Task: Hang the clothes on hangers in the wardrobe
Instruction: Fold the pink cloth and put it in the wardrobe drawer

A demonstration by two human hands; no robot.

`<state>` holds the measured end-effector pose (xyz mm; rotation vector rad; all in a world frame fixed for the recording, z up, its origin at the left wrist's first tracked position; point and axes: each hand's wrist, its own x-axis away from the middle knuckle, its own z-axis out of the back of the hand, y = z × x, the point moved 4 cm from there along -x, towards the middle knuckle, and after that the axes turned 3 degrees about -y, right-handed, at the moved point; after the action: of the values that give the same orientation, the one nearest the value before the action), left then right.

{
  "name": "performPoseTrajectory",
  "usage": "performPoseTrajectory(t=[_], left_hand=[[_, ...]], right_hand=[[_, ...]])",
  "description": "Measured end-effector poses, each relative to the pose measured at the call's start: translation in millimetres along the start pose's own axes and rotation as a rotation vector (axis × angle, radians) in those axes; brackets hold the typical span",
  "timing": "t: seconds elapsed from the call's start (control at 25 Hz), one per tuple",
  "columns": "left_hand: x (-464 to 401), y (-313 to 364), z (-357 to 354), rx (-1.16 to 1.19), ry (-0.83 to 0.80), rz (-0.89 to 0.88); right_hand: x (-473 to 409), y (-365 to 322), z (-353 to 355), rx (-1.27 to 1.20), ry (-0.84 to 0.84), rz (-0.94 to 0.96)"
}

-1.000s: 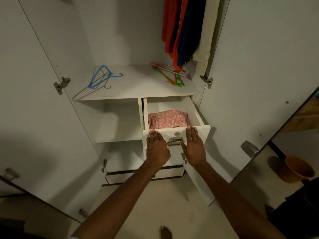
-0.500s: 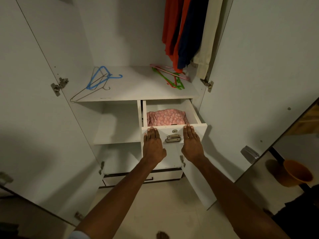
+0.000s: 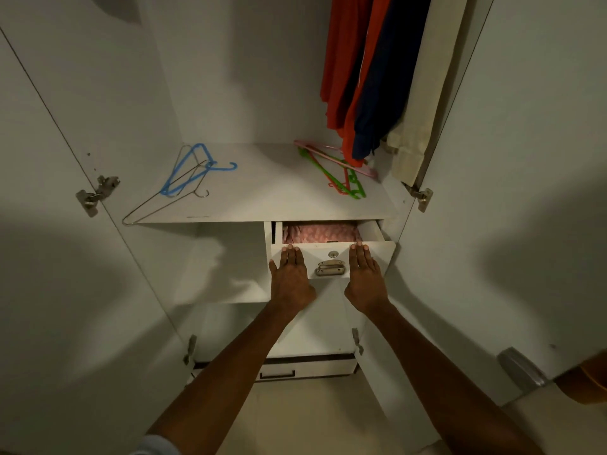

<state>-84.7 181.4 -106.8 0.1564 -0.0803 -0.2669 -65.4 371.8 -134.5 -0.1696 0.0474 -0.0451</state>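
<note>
Open wardrobe [image 3: 230,93], drawer [image 3: 331,249] pushed further in, hands [image 3: 328,277] flat on front

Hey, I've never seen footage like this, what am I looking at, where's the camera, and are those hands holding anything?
There is no machine here: a person wears a camera on their head, looking down at their own arms inside an open wardrobe. The left hand and right hand lie flat against the front of a part-open drawer, holding nothing. Pink cloth lies inside it. On the shelf above lie a blue hanger, a wire hanger and some coloured hangers. Clothes hang at the upper right.
</note>
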Motion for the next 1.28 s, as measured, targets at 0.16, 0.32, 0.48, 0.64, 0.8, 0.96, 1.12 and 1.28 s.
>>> performPoseTrajectory(t=[0.16,0.32,0.48,0.64,0.8,0.96,1.12,1.28], left_hand=[[-48.0,-6.2,5.1,-0.02,-0.002,0.007],[-83.7,-6.1,7.7,-0.07,-0.002,0.026],[-98.1,0.5,6.0,-0.17,-0.021,0.046],[-105.7,0.3,0.8,-0.182,-0.017,0.055],[-116.0,4.9,1.1,-0.246,-0.033,0.069],[-118.9,12.9,2.8,-0.331,-0.034,0.088],[-115.3,14.3,0.0,-0.405,0.006,0.06],[-104.2,-5.8,-2.0,-0.321,0.055,0.081]], right_hand=[[-48.0,0.0,5.7,0.003,-0.013,-0.007],[-82.7,-1.5,-1.4,0.035,0.008,-0.028],[-95.0,-4.9,-15.0,0.064,0.031,-0.063],[-103.4,-4.8,-20.9,0.085,0.046,-0.091],[-105.8,-3.9,-26.2,0.149,0.081,-0.095],[-106.8,-15.4,-28.9,0.159,0.05,-0.123],[-107.2,-22.3,-26.1,0.186,0.03,-0.172],[-102.5,-31.8,-21.0,0.222,0.023,-0.159]])
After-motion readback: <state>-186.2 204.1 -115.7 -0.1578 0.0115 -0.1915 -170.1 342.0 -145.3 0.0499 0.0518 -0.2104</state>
